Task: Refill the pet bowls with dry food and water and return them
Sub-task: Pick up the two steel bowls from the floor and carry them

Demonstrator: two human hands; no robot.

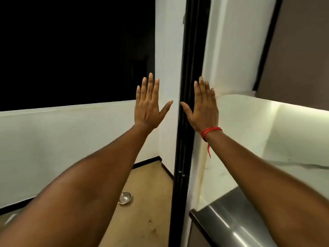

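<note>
Both the left hand [148, 111] and the right hand [204, 111] are raised with straight fingers and hold nothing, while one steel pet bowl [125, 197] stands on the floor [153, 202], seemingly unfilled, so nearly everything remains.

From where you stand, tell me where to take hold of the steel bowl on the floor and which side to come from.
Pinch the rim of the steel bowl, coming down from above at its near edge. It sits upright, mouth up, so the thin rim offers a lip; the rounded wall would likely slip. The left hand is open and free.
</note>
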